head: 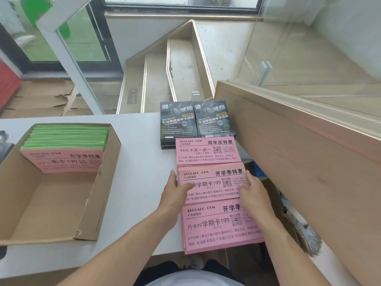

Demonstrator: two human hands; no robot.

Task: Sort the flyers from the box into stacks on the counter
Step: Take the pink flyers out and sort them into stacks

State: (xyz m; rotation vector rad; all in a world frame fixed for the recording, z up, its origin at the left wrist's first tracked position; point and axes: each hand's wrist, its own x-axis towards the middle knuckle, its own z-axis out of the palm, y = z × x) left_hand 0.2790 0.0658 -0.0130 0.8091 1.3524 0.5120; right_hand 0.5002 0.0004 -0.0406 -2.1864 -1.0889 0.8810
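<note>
Pink stacks [212,183] mostly laid; my left hand [175,191] and right hand [252,189] press flat, squaring one. Box [99,203] holds more flyers [66,137].

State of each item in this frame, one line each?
cardboard box: open, still holds pink and green flyers
green flyers: stacked in box
black flyers: two stacks side by side on counter
middle pink stack: both hands on it
left hand: flat, touching stack
right hand: flat, touching stack

Both hands' grips [174,189] [250,189] flat, fingers extended
</note>
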